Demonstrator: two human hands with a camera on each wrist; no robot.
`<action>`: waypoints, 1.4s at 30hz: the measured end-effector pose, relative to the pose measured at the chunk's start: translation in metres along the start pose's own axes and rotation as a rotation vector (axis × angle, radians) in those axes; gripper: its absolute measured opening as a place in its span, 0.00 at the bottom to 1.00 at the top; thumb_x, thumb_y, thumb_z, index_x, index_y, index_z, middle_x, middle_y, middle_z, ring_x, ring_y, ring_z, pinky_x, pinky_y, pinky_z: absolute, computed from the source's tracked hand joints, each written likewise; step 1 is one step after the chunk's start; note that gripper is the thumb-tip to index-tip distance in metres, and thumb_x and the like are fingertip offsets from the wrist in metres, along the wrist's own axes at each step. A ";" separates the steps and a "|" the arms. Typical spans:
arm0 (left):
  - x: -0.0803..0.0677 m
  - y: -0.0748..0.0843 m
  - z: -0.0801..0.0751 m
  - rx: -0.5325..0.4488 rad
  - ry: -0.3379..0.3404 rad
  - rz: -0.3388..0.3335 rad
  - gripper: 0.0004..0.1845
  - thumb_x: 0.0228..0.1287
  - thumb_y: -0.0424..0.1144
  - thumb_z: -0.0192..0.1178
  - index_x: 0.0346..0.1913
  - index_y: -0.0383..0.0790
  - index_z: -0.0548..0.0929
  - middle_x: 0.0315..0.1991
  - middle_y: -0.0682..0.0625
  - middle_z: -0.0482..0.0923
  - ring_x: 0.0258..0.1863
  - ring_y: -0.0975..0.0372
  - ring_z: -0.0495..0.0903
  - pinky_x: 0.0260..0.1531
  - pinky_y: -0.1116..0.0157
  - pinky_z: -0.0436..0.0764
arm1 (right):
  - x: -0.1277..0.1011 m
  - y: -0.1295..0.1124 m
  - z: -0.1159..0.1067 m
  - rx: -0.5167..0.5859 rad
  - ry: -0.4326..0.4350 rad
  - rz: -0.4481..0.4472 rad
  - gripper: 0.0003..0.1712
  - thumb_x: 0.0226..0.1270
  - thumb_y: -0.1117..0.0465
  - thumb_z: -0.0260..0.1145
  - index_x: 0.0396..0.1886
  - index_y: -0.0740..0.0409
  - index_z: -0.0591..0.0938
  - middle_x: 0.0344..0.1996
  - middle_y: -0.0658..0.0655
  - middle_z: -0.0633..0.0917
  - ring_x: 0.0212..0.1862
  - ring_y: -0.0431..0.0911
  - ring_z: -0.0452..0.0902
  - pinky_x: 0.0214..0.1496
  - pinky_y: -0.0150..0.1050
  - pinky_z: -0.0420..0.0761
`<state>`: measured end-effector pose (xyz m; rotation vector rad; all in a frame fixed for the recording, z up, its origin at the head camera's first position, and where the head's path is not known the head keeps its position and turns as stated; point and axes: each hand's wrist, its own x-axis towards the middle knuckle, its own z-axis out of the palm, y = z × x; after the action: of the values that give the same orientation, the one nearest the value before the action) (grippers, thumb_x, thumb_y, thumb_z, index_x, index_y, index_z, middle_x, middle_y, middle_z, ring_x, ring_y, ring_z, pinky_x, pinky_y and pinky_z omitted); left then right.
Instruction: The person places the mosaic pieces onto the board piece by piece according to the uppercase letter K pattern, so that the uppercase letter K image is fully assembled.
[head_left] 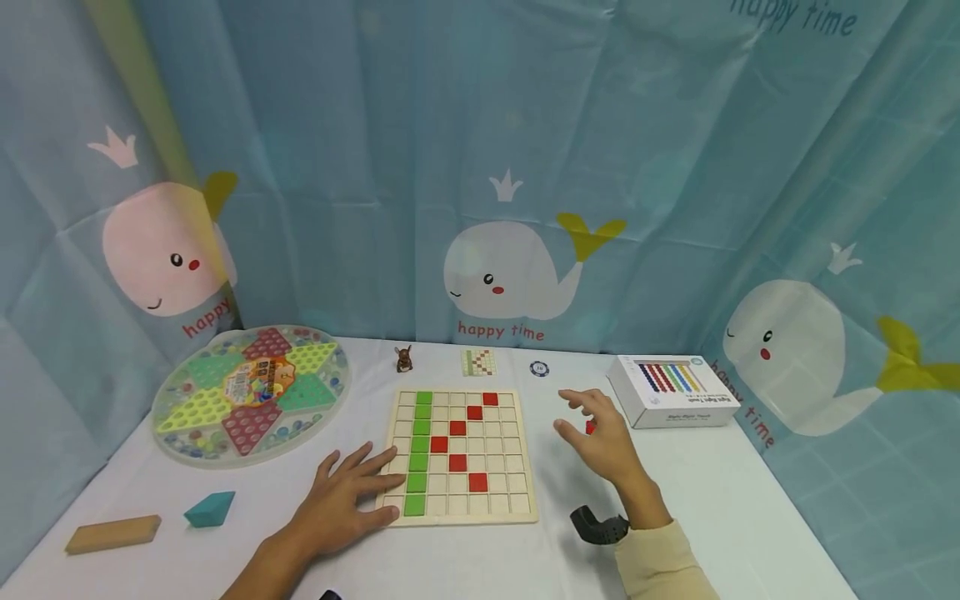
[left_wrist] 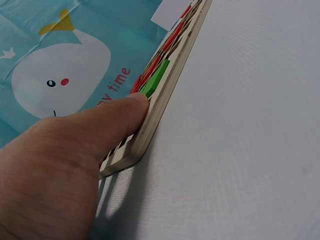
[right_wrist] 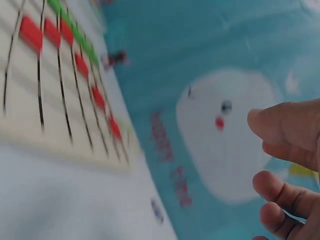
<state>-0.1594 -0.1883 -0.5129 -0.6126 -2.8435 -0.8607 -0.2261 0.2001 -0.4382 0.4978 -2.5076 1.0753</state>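
Left grip [head_left: 341,504] on board [head_left: 501,507]: 7 green, 6 red.

A white cloth-covered bench [head_left: 720,500] fills the lower view. Behind it, from nine o'clock round to three, hangs a pale blue curtain [head_left: 360,125] printed with crowned white whales [head_left: 510,271] and red "happy time" lettering.

A play corner, likely at home: a whale-print curtain [head_left: 517,167] fills the top of the frame, and below it a white table [head_left: 750,517] carries a grid board [head_left: 459,454], a marble game [head_left: 251,392] at left and wooden blocks [head_left: 112,533].
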 end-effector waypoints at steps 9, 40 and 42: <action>-0.001 0.000 0.001 0.001 0.004 0.000 0.25 0.53 0.61 0.66 0.53 0.56 0.86 0.67 0.57 0.68 0.70 0.47 0.57 0.62 0.38 0.42 | -0.001 0.058 -0.011 -0.067 -0.121 0.239 0.29 0.59 0.62 0.72 0.61 0.58 0.77 0.45 0.63 0.78 0.46 0.57 0.71 0.44 0.49 0.72; -0.001 0.003 0.000 -0.007 0.012 0.006 0.24 0.54 0.60 0.66 0.53 0.57 0.86 0.66 0.56 0.69 0.70 0.47 0.57 0.62 0.37 0.42 | -0.010 0.065 -0.029 -0.221 -0.189 0.280 0.14 0.61 0.66 0.67 0.47 0.62 0.83 0.38 0.54 0.82 0.39 0.50 0.74 0.39 0.45 0.74; -0.001 0.002 0.000 -0.009 0.011 0.006 0.24 0.54 0.60 0.66 0.53 0.56 0.86 0.66 0.56 0.69 0.70 0.47 0.57 0.62 0.37 0.42 | -0.012 0.059 -0.035 -0.211 -0.178 0.237 0.14 0.61 0.66 0.68 0.47 0.62 0.83 0.37 0.53 0.82 0.40 0.51 0.74 0.38 0.45 0.74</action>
<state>-0.1577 -0.1870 -0.5115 -0.6151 -2.8283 -0.8741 -0.2359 0.2659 -0.4571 0.2497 -2.8540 0.8629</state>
